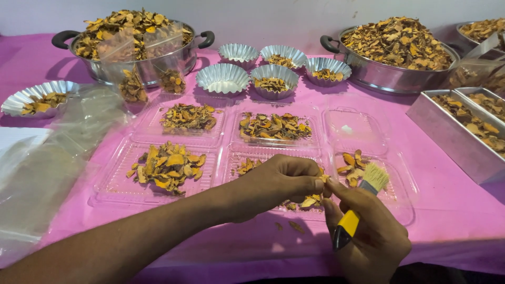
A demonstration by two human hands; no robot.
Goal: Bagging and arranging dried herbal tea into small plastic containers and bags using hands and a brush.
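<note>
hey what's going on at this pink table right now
A person works over clear plastic trays of dried orange-yellow slices on a pink tablecloth. The left hand pinches one small slice at its fingertips, above the near middle tray. The right hand holds a small yellow-handled brush, bristles up beside that slice. Two big metal pots, heaped with the same slices, stand behind, along with fluted foil cups, some filled and some empty.

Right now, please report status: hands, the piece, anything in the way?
Left hand pinching dried yellow slice. Right hand gripping yellow-handled brush, bristles up. Clear trays beneath; nothing blocking.
</note>
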